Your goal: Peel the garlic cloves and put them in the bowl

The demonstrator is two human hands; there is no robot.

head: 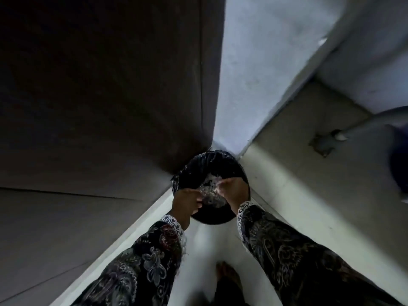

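- left hand (pixel 186 203) and right hand (pixel 231 187) over bin (pixel 198 166), both pinching skins (pixel 208 191)
- step looks like dumping peels
- next: let go, shake fingers clean

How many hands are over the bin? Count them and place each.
2. The left hand is at the near left rim of the black bin; the right hand reaches in from the right. None seems hidden.
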